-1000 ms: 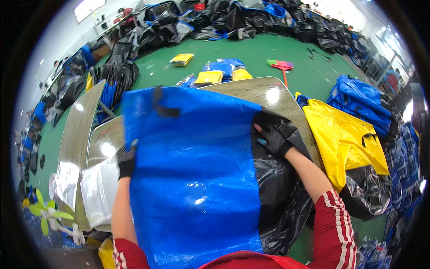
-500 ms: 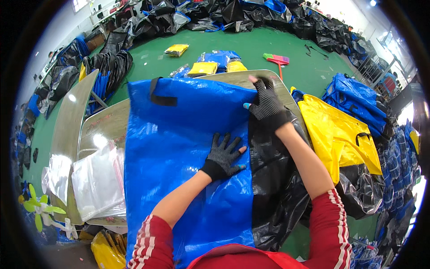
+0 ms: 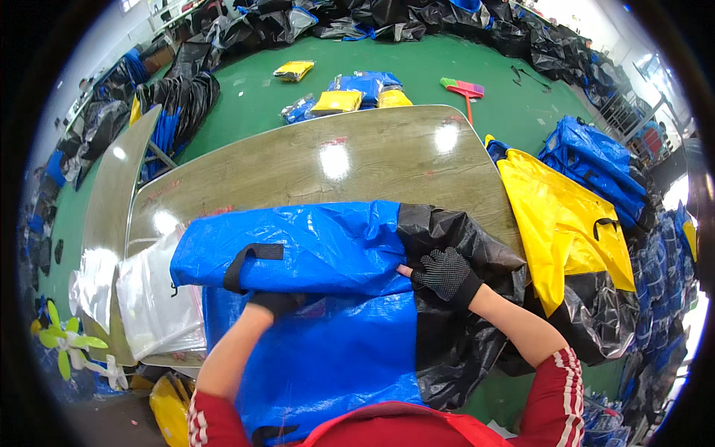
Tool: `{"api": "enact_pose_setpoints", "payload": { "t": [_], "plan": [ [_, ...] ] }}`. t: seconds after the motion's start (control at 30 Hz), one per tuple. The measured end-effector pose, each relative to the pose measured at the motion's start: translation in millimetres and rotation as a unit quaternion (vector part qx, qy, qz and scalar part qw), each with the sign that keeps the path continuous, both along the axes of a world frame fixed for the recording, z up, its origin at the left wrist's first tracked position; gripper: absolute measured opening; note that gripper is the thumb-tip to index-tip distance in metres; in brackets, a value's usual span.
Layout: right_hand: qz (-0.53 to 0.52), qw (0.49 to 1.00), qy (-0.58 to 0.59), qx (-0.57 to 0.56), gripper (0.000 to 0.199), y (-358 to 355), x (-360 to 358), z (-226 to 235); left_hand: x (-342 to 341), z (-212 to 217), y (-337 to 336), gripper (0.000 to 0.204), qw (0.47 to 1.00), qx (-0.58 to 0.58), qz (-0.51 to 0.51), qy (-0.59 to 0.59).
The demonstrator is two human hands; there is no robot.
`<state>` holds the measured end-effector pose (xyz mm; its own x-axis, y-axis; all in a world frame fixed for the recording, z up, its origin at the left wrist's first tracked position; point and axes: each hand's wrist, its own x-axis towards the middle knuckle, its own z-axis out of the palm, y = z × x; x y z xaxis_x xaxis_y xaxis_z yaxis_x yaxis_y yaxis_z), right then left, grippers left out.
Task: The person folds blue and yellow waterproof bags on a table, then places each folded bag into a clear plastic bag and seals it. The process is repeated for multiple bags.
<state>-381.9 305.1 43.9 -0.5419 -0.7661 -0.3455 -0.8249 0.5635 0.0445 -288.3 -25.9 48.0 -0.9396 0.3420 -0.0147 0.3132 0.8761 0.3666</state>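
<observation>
at the left, clear plastic sleeves (image 3: 160, 305) are laid on the wood-patterned table (image 3: 298, 160), just beside the blue and black bag (image 3: 320, 350). the left forearm is brought in from the lower left and is slanted upward to the right. the left hand (image 3: 277, 304) is put under the lower edge of a blue flap (image 3: 328, 246); only its black glove near the wrist is seen. its fingers are hidden, so it cannot be told whether anything is gripped.

the bag is spread on the table in front of the person, and its far part is folded over as this flap. the long axis of the flap is directed from left to right, with the fold turned to the far side. a black strap (image 3: 264, 252) is bent across its left half. the lower blue part is extended toward the person.

the right forearm is slanted upward to the left. the right hand (image 3: 448, 276) is held back upward, with fingers bent and one bare fingertip pointed left against the blue; a pinch cannot be confirmed. under this hand the black panel (image 3: 458, 350) is stretched from far to near. farther right, a yellow bag (image 3: 566, 231) is seen.
</observation>
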Motion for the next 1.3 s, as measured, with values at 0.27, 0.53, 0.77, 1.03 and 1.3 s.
{"api": "enact_pose_setpoints", "payload": {
  "t": [0.27, 0.53, 0.77, 1.03, 1.3],
  "plan": [
    [0.027, 0.996, -0.076, 0.023, 0.047, -13.4, -30.8, 59.6, -49.1, 60.1, -9.2, 0.070, 0.993, -0.081, 0.074, 0.051],
    [-0.146, 0.983, 0.084, -0.078, 0.089, 40.9, -7.6, -1.4, 7.1, -33.8, -20.2, 0.080, 0.970, -0.208, 0.102, -0.072],
    [-0.273, 0.899, 0.105, -0.326, 0.081, 97.0, -42.6, 4.0, -44.9, -48.2, 74.3, 0.073, 0.975, -0.078, -0.144, 0.151],
    [-0.168, 0.927, 0.098, -0.320, 0.053, 39.1, -119.0, 3.2, -57.3, -62.2, 84.1, 0.077, 0.977, 0.161, -0.018, 0.141],
    [-0.040, 0.912, 0.174, -0.370, 0.046, 32.9, -86.8, 35.1, -74.2, -65.6, 102.8, 0.080, 0.989, -0.015, -0.042, 0.143]
  ]
}}
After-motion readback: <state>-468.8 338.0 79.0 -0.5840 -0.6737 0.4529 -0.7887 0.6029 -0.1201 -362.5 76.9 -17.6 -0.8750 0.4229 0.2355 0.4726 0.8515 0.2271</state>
